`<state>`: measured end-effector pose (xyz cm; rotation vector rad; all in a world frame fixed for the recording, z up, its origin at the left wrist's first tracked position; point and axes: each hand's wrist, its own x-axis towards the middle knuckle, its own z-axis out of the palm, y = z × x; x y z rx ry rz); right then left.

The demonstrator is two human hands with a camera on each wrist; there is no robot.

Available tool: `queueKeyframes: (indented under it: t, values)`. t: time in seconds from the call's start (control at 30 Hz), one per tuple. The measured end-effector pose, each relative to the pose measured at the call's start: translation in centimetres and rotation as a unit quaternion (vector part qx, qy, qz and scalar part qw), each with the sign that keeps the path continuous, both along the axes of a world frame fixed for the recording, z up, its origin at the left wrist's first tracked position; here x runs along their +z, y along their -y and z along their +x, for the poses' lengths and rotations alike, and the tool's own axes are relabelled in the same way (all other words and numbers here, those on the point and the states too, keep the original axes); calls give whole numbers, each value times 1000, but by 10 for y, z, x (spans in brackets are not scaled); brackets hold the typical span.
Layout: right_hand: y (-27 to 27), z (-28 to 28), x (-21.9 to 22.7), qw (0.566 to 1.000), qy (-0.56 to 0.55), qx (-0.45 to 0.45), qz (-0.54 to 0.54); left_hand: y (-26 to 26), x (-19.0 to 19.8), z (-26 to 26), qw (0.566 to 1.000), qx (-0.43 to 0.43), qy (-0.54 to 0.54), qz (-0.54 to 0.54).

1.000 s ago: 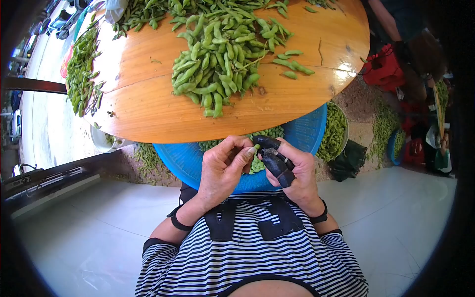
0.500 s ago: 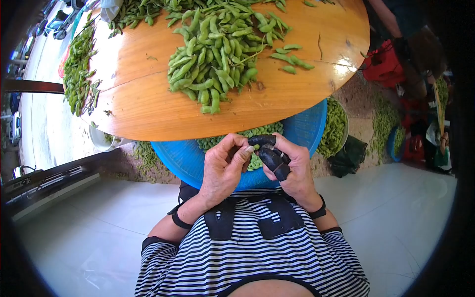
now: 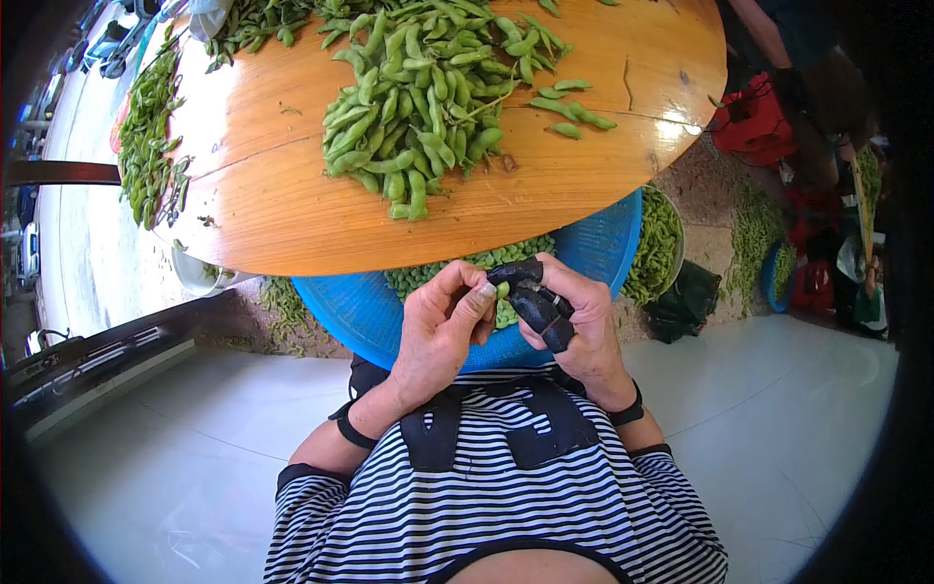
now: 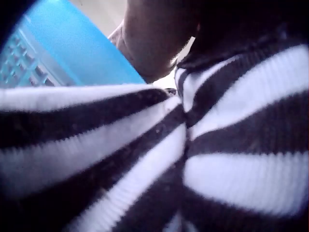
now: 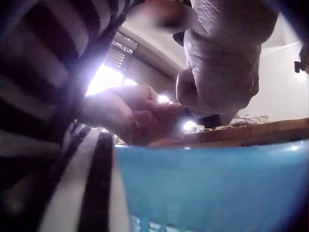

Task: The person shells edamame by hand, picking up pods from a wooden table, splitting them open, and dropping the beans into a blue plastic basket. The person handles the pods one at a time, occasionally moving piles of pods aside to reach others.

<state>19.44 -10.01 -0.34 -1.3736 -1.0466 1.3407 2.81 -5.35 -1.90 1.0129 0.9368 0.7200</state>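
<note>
Both hands meet over a blue basket (image 3: 350,311) that rests against my striped shirt. My left hand (image 3: 443,326) and my right hand (image 3: 569,321), which wears black finger covers (image 3: 540,310), pinch a small green pod (image 3: 502,289) between them. Shelled green beans (image 3: 457,268) lie in the basket under the hands. A big pile of green pods (image 3: 418,88) covers the round wooden table (image 3: 282,209) just beyond. In the right wrist view the right hand (image 5: 222,72) hangs above the blue basket rim (image 5: 212,183). The left wrist view shows mostly striped shirt and a corner of the basket (image 4: 53,53).
More pods (image 3: 151,127) lie along the table's left edge. A second basket of pods (image 3: 662,253) stands on the floor at right, near a red crate (image 3: 754,127) and another person's arm. A white bowl (image 3: 199,277) sits under the table's left side.
The hands have stayed together at the basket, shifting slightly up toward the table edge while working the pod.
</note>
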Motion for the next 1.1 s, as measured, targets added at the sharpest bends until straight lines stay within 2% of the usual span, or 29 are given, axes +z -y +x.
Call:
queueKeyframes:
  t: [0.07, 0.1, 0.17, 0.2, 0.27, 0.3, 0.37, 0.5, 0.57, 0.6, 0.63, 0.67, 0.8, 0.87, 1.0, 1.07, 1.1]
  values:
    - [0, 1, -4, 999, 29, 6, 20, -1, -1, -1, 988, -14, 74, -131]
    - [1, 0, -3, 999, 29, 6, 20, 0, 0, 0, 988, -13, 74, -132]
    - [2, -2, 2, 1000, 24, -12, -1, 4, 3, 4, 997, 14, 44, -59]
    - [3, -4, 3, 1000, 24, -12, 0, 5, 1, 5, 997, 15, 44, -58]
    - [4, -5, 5, 999, -33, -12, -29, 7, -8, 7, 997, 57, -7, 47]
    - [5, -4, 4, 999, -33, -12, -29, 7, -10, 7, 997, 57, -7, 47]
    - [6, -1, 2, 999, -3, 8, -39, 8, -12, 6, 991, 30, -51, 121]
    - [3, -1, 6, 998, -15, -7, -55, 8, -9, 9, 994, 54, -11, 90]
    - [2, 0, 1, 998, 63, 2, 21, 5, -4, 4, 1000, 5, 12, -27]
    - [2, 2, -3, 998, 63, 1, 20, 2, -8, 0, 1000, 4, 12, -28]
    - [3, 5, -7, 999, 34, 9, 18, -2, -13, -4, 981, -20, 119, -150]
    - [3, 6, -10, 1000, 5, 17, 15, -4, -17, -6, 936, -44, 223, -269]
    - [1, 5, -8, 994, 89, 31, 61, -4, -15, -6, 934, -60, 220, -275]
    - [0, -1, -7, 969, 194, 8, 149, -3, -4, -4, 949, -31, 155, -273]
    - [3, -3, -5, 961, 219, 38, 162, -9, -6, -13, 961, -69, 126, -238]
    - [4, -1, -5, 961, 226, 31, 159, -11, -2, -16, 984, -105, 10, -147]
    - [4, 0, -5, 959, 233, 24, 157, -10, -4, -16, 984, -104, 10, -147]
